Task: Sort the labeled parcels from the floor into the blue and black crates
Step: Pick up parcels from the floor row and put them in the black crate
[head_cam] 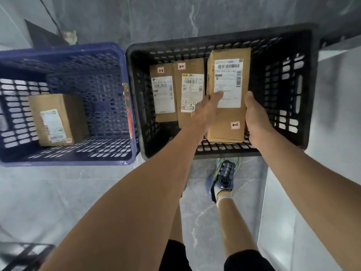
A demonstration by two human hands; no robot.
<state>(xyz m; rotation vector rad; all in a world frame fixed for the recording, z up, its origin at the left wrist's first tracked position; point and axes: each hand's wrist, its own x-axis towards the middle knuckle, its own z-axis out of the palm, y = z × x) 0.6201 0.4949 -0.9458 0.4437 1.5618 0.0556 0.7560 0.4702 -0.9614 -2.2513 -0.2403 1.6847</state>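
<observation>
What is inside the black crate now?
In the black crate, two labeled cardboard parcels lie side by side at left; the left hand and right hand hold a larger parcel at right. Whether it touches the bottom is hidden beneath it.

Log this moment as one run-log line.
held parcel: left hand + right hand | in black crate, beside two parcels | blue crate: one parcel
</observation>
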